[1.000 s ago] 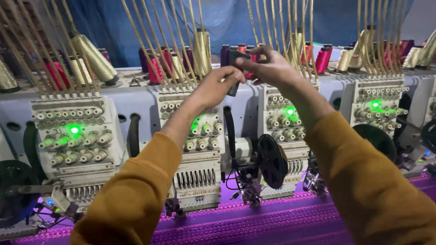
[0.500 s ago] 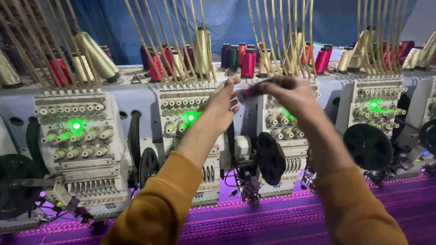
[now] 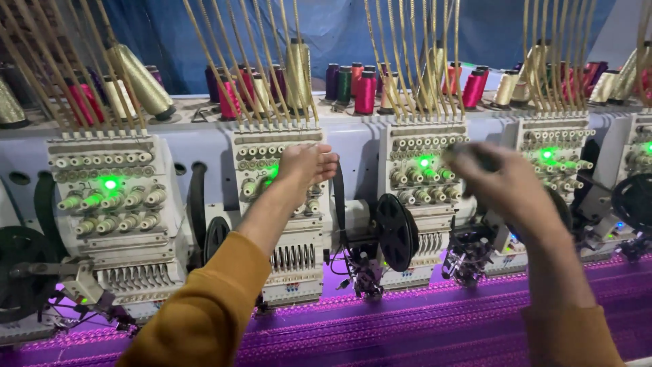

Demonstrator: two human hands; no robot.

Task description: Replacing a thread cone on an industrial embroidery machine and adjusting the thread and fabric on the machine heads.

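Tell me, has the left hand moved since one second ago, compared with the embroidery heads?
Yes. The left hand has moved left and lower: earlier it was up near the thread cones, and now it rests on the tension knobs of an embroidery head.

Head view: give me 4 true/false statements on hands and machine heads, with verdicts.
1. The left hand is up against an embroidery head with a green light. True.
2. The right hand rests on the purple fabric. False: it is raised in front of the heads.
3. Thread cones stand on the shelf above the heads. True.
4. The sleeves are blue. False: mustard yellow.
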